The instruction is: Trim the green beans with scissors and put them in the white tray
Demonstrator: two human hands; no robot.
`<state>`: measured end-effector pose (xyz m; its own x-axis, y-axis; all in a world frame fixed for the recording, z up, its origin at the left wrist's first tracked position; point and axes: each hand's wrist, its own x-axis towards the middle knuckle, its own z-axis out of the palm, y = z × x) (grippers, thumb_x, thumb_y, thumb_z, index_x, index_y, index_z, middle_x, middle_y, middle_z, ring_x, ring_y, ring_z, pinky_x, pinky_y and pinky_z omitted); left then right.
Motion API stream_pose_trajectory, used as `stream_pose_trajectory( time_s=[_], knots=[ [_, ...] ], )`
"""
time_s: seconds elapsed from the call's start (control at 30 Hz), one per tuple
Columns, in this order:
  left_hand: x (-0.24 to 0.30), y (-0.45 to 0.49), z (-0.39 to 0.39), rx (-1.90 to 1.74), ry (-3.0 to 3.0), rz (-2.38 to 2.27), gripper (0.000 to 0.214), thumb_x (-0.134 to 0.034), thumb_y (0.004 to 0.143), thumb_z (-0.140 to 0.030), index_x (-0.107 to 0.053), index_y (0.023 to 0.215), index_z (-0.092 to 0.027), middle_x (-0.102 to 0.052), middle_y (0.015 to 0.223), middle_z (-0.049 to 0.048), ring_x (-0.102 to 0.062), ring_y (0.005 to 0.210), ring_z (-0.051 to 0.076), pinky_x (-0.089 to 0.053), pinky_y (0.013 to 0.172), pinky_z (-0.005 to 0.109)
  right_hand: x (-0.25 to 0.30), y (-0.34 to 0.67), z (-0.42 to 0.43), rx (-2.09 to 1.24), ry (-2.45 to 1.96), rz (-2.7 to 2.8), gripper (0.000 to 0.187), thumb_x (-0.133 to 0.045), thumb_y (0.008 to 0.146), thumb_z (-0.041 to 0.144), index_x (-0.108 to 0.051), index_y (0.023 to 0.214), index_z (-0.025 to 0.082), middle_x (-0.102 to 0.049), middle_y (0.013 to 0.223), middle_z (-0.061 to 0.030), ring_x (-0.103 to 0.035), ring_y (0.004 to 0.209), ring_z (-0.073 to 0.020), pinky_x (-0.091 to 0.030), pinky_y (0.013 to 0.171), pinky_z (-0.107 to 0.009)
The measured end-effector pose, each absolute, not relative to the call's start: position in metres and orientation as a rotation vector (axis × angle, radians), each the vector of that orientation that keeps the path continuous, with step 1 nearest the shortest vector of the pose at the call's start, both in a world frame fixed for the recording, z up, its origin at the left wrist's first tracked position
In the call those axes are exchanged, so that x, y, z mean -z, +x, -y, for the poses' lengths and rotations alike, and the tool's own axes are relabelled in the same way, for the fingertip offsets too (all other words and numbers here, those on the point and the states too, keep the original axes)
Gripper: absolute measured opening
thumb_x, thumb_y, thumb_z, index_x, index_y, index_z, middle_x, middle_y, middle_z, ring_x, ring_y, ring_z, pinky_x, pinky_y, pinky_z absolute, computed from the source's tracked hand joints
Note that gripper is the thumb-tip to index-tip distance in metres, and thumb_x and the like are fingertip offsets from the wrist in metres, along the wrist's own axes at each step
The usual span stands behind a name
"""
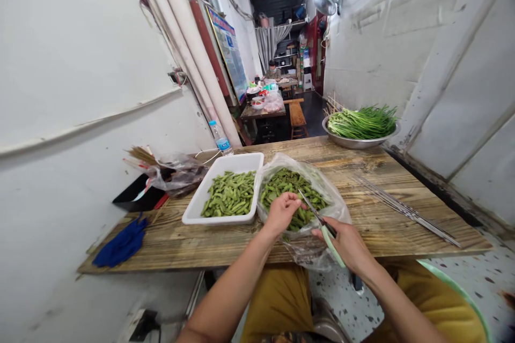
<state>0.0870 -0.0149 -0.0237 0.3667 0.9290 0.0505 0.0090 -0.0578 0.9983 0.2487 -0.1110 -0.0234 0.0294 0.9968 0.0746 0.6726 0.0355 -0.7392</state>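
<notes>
My right hand (346,241) grips a pair of scissors (330,245) with pale green handles, its blades pointing up and left over the pods. Close to the blade tips, my left hand (284,210) has its fingers curled in a pinch; whatever is between them is hidden. Both hands are above a clear plastic bag (340,203) full of green soybean pods (295,185). Directly left of the bag stands a white plastic tray (192,213), with more green pods (230,193) spread inside it.
Metal skewers (410,211) lie at right on the wooden table (374,171). A metal bowl (364,142) of green stalks (362,122) stands at the back right. On the left are a water bottle (221,139), a black box (139,195) and a blue cloth (120,244). A person (272,71) sits far behind.
</notes>
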Motion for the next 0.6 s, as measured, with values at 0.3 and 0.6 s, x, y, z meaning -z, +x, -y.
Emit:
stream_pose_trajectory(
  time_s=[0.3,0.6],
  knots=[
    [0.019,0.094,0.023,-1.172,0.696,-0.823,0.026,-0.065,0.073,-0.023,-0.041,0.079,-0.016,-0.066,0.075,0.0036,-0.064,0.066,0.012,-0.051,0.073,0.031,0.029,0.246,0.120,-0.882,-1.591,1.629,0.045,-0.044,0.083,0.052,-0.055,0.109,0.017,-0.068,0.094,-0.0072,-0.062,0.084,-0.0222,-0.046,0.076,-0.029],
    [0.019,0.097,0.031,-1.168,0.581,-0.777,0.020,-0.065,0.074,-0.016,-0.044,0.074,-0.014,-0.064,0.067,0.0026,-0.063,0.062,0.011,-0.053,0.072,0.029,0.028,0.239,0.117,-0.846,-1.575,1.667,0.042,-0.048,0.082,0.049,-0.057,0.107,0.016,-0.068,0.090,-0.0067,-0.061,0.079,-0.0216,-0.045,0.073,-0.029]
  ],
)
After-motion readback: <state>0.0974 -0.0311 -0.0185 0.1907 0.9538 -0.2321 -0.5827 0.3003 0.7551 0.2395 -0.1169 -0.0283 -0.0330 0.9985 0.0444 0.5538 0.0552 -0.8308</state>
